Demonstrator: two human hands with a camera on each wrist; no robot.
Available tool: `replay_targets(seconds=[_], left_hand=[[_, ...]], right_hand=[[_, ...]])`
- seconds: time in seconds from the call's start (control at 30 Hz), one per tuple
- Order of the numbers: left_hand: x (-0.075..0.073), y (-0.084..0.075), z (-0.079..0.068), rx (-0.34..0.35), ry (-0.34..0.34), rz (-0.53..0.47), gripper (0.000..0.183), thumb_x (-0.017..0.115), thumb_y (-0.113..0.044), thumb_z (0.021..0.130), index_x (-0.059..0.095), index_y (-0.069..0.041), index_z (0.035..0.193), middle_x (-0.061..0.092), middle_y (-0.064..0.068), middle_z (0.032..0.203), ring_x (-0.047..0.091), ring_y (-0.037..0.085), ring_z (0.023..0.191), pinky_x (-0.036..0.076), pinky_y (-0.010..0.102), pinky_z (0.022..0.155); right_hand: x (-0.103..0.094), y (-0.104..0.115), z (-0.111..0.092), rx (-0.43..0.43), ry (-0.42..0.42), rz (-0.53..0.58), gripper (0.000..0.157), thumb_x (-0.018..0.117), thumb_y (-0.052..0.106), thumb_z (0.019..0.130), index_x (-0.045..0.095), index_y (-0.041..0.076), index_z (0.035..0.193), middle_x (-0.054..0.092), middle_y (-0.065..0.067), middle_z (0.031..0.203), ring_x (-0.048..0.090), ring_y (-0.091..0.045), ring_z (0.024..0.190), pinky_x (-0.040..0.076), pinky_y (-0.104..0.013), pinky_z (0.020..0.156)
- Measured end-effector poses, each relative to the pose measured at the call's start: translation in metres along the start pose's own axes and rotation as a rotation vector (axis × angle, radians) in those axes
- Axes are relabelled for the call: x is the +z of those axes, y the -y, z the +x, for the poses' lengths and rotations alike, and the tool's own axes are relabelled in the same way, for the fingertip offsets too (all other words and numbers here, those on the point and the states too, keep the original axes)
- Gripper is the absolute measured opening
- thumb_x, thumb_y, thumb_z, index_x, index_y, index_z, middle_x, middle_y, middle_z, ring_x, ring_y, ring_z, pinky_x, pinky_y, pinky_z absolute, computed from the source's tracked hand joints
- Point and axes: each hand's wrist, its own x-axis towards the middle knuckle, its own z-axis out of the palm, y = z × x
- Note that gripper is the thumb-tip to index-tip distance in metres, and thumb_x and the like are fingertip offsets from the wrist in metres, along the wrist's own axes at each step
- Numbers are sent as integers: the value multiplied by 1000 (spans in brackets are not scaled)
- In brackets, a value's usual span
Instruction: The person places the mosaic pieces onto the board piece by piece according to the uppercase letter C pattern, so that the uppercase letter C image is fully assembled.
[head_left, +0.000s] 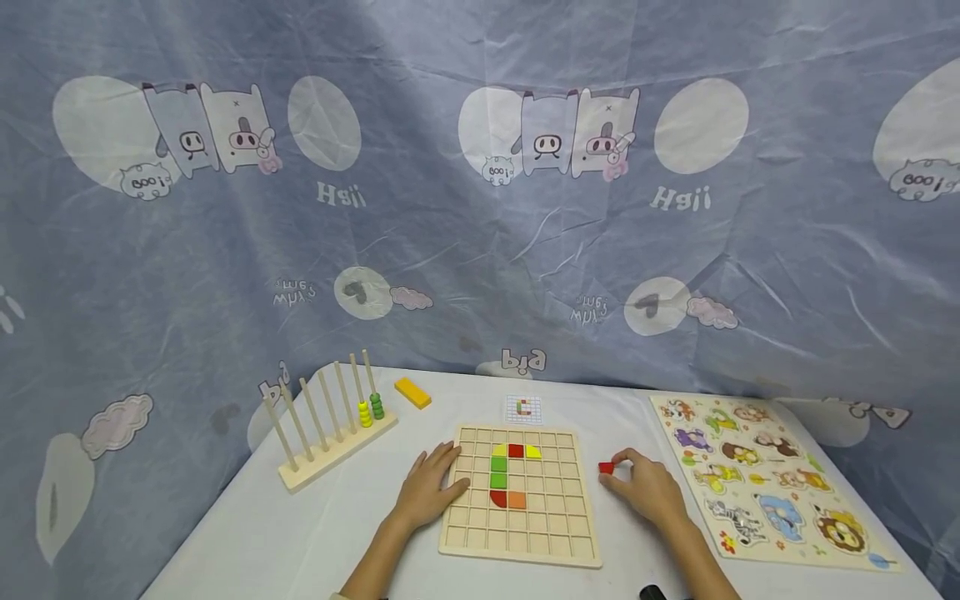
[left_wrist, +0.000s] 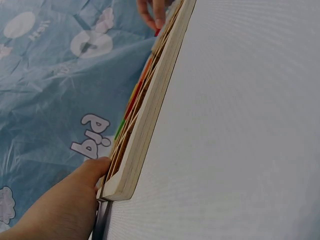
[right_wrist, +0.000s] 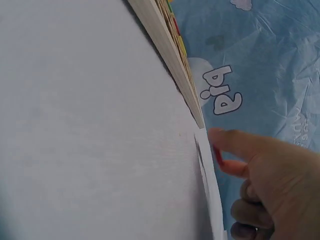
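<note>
A wooden grid board (head_left: 551,521) lies in the middle of the table, with red, green, yellow and orange tiles (head_left: 498,472) set in several of its squares in a C-like outline. My left hand (head_left: 427,487) rests at the board's left edge, its thumb over the rim; the left wrist view shows this thumb (left_wrist: 95,170) on the frame. To the right of the board, my right hand (head_left: 648,490) pinches a small red tile (head_left: 606,468) between thumb and index finger. Seen from the right wrist, the tile (right_wrist: 218,155) appears edge-on between the fingertips.
Behind the board lies a small pattern card (head_left: 523,409). A wooden peg rack (head_left: 341,454) with green and yellow beads stands at the left, near a yellow-orange block (head_left: 412,392). An animal puzzle board (head_left: 750,475) lies at the right. A dark object (head_left: 652,592) shows at the front edge.
</note>
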Motion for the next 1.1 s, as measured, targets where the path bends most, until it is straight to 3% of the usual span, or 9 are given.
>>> replay_targets(seconds=[0.23, 0.6, 1.1], left_hand=[[-1, 1, 0, 19, -13, -10, 61, 52, -45, 90, 46, -5, 135, 41, 14, 140, 33, 31, 131, 18, 52, 108], [0, 1, 0, 14, -10, -2, 62, 53, -47, 89, 46, -5, 135, 41, 13, 140, 33, 30, 131, 19, 52, 108], [-3, 0, 1, 17, -1, -6, 62, 51, -48, 90, 46, -5, 135, 41, 14, 140, 33, 32, 131, 19, 52, 108]], right_hand=[[-2, 32, -9, -50, -25, 44, 43, 75, 46, 72, 65, 15, 100, 31, 5, 49, 21, -8, 45, 17, -22, 39], [12, 89, -36, -107, 32, 27, 38, 75, 47, 72, 65, 19, 96, 35, 6, 49, 26, -6, 44, 20, -21, 39], [38, 102, -47, -141, 48, -20, 37, 74, 48, 71, 63, 18, 90, 35, 9, 46, 28, -7, 45, 25, -23, 38]])
